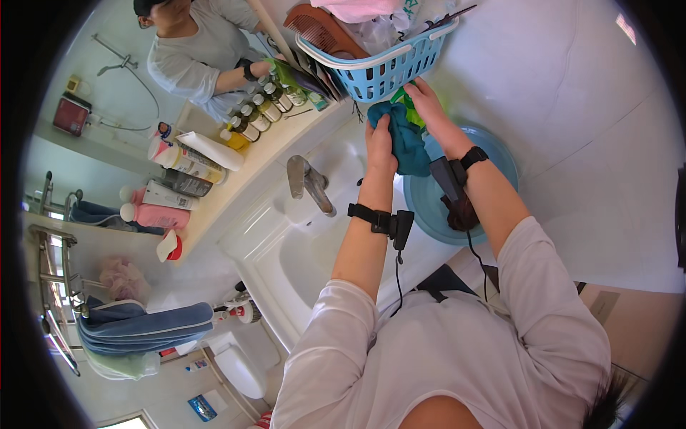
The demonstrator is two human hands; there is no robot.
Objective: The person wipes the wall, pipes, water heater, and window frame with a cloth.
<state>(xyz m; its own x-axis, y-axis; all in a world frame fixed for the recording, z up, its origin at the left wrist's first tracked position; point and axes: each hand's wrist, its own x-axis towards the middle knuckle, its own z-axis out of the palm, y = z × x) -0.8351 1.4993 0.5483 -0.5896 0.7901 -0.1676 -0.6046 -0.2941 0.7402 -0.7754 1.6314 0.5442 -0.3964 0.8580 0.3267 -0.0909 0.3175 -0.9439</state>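
Note:
My left hand grips a bunched teal cloth above the far right corner of the white washbasin. My right hand is at the green top of a yellow-green plastic bottle, just beyond the cloth; most of the bottle is hidden behind hand and cloth. Below my right forearm sits a round blue plastic basin with a dark reddish-brown wet item in it. Both wrists wear black straps with small cabled devices.
A chrome faucet stands over the washbasin. Behind the bottle is a blue plastic basket holding a wooden comb. Bottles and tubes line the ledge under a mirror. Blue towels hang at left.

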